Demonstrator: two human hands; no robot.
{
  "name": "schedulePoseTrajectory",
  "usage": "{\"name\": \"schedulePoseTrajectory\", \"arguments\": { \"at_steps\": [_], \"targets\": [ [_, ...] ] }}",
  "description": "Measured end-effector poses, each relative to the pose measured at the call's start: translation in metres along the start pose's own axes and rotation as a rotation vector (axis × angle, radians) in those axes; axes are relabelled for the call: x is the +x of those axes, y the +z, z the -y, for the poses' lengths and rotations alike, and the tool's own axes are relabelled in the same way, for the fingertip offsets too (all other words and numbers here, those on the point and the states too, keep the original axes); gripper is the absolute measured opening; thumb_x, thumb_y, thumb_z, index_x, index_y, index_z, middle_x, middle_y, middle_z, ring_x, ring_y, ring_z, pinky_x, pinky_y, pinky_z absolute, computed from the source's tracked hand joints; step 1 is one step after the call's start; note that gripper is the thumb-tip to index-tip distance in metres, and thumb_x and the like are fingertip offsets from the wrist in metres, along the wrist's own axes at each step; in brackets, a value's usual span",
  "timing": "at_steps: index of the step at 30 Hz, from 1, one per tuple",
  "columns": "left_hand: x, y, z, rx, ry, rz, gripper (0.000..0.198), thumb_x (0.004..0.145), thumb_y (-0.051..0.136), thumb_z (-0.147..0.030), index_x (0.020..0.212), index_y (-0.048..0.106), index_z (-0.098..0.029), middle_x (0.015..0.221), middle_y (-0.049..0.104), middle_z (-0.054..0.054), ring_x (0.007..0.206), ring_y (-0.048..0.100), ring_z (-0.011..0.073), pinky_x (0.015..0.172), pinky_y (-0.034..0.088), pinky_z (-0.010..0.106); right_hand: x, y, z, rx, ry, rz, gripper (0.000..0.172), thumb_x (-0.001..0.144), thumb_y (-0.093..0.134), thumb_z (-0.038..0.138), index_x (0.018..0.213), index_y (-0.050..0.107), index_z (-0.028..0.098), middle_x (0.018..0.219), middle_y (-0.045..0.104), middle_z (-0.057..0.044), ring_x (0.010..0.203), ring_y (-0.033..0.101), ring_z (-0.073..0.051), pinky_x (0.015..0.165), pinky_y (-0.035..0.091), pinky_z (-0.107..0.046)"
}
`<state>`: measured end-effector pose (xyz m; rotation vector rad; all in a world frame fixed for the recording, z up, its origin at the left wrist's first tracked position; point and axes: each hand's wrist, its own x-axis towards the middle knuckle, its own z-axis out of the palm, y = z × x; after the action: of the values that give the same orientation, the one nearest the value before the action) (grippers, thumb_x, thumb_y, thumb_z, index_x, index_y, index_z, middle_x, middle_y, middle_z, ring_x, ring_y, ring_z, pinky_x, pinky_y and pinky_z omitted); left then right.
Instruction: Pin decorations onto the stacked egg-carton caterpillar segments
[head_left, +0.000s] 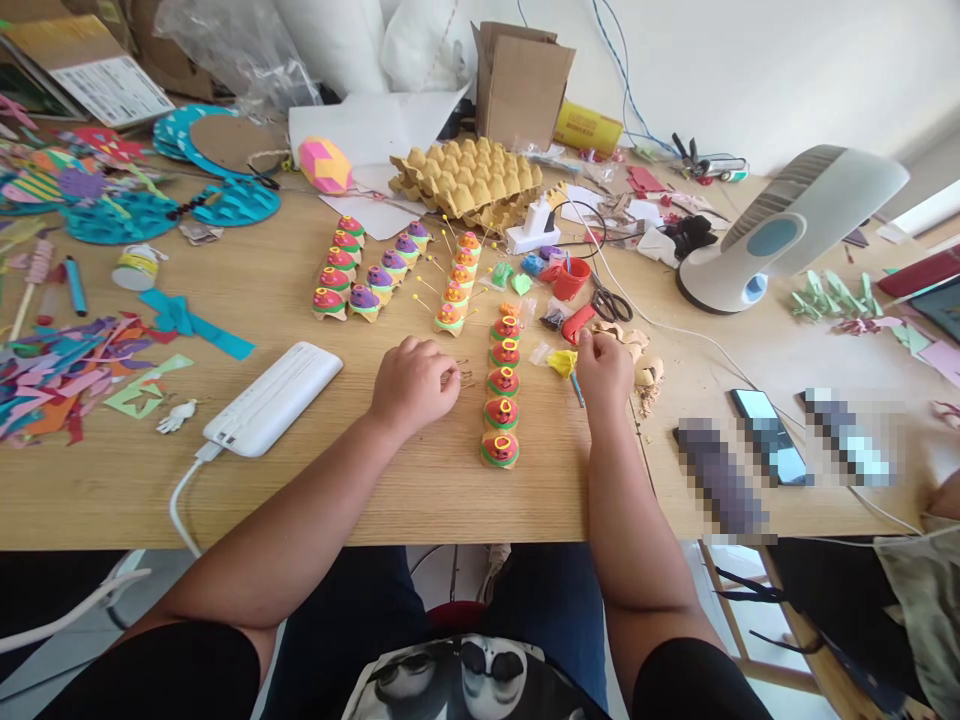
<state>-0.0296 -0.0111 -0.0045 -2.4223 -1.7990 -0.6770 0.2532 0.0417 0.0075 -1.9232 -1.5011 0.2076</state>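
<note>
My left hand (418, 387) rests on the table with its fingers curled in; whatever they may hold is hidden. Thin brownish wire-like bits (466, 375) lie just beside its fingertips. A strip of painted egg-carton cups (502, 382), red with green bands and yellow rings, stands between my hands, apart from both. My right hand (607, 372) is closed in a fist, thumb uppermost, and its contents do not show. Close to it lie a lump of yellow clay (562, 363), a red object (577, 325), a thin blue stick (577, 388) and torn carton pieces (648, 370).
Further back stand red (340, 270), purple (390, 270) and orange (457, 285) carton strips, the last with yellow-tipped stalks. Black scissors (611, 302) and a red cup (572, 279) are right of these. A power bank (275, 399), fan (780, 235) and phone (770, 437) flank my arms.
</note>
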Motion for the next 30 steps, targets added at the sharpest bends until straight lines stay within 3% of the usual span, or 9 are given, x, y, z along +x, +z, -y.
{"name": "schedulePoseTrajectory", "arguments": {
  "at_steps": [4, 8, 14, 19, 24, 30],
  "targets": [
    [0.000, -0.001, 0.004, 0.003, -0.013, -0.063, 0.015, 0.088, 0.062, -0.025, 0.080, 0.075, -0.022, 0.091, 0.073, 0.011, 0.091, 0.059, 0.0318, 0.071, 0.043, 0.044, 0.001, 0.001, -0.002, 0.053, -0.056, -0.047, 0.037, 0.094, 0.054, 0.041, 0.062, 0.047, 0.023, 0.059, 0.046, 0.001, 0.059, 0.036, -0.016, 0.058, 0.024, -0.032],
    [0.000, 0.003, 0.008, 0.014, -0.021, -0.046, 0.010, 0.083, 0.069, -0.023, 0.092, 0.074, -0.023, 0.097, 0.072, 0.011, 0.098, 0.058, 0.0340, 0.075, 0.045, 0.045, 0.002, 0.005, -0.004, 0.101, -0.095, -0.063, 0.013, 0.089, 0.055, 0.028, 0.085, 0.065, 0.021, 0.069, 0.055, 0.000, 0.066, 0.045, -0.017, 0.062, 0.030, -0.031],
    [0.000, 0.016, 0.018, 0.020, -0.093, 0.001, 0.006, 0.084, 0.071, -0.025, 0.078, 0.070, -0.022, 0.091, 0.072, 0.010, 0.093, 0.059, 0.0320, 0.076, 0.046, 0.043, -0.005, 0.008, 0.004, 0.168, -0.221, -0.054, 0.019, 0.088, 0.052, 0.021, 0.097, 0.069, 0.020, 0.081, 0.060, -0.004, 0.074, 0.051, -0.019, 0.071, 0.038, -0.034],
    [0.001, 0.025, 0.025, -0.032, -0.114, -0.014, 0.009, 0.088, 0.065, -0.022, 0.079, 0.066, -0.021, 0.090, 0.073, 0.010, 0.091, 0.061, 0.0296, 0.080, 0.047, 0.042, -0.013, 0.015, 0.013, 0.252, -0.323, -0.017, 0.021, 0.091, 0.052, 0.023, 0.099, 0.071, 0.019, 0.079, 0.059, -0.004, 0.072, 0.052, -0.019, 0.071, 0.041, -0.034],
    [0.003, 0.019, 0.013, -0.198, -0.108, -0.123, 0.009, 0.095, 0.055, -0.024, 0.090, 0.062, -0.021, 0.090, 0.071, 0.008, 0.088, 0.062, 0.0263, 0.080, 0.048, 0.039, -0.019, 0.019, 0.018, 0.304, -0.416, 0.022, 0.024, 0.093, 0.053, 0.024, 0.106, 0.073, 0.019, 0.075, 0.057, -0.002, 0.072, 0.053, -0.019, 0.072, 0.044, -0.034],
    [0.001, 0.004, -0.014, -0.333, 0.062, -0.235, 0.012, 0.100, 0.052, -0.027, 0.093, 0.060, -0.021, 0.090, 0.069, 0.007, 0.090, 0.061, 0.0235, 0.084, 0.047, 0.037, -0.040, 0.011, 0.035, 0.350, -0.671, 0.178, 0.023, 0.094, 0.066, 0.040, 0.107, 0.076, 0.023, 0.080, 0.061, -0.002, 0.072, 0.054, -0.018, 0.072, 0.047, -0.032]
  ]
}}
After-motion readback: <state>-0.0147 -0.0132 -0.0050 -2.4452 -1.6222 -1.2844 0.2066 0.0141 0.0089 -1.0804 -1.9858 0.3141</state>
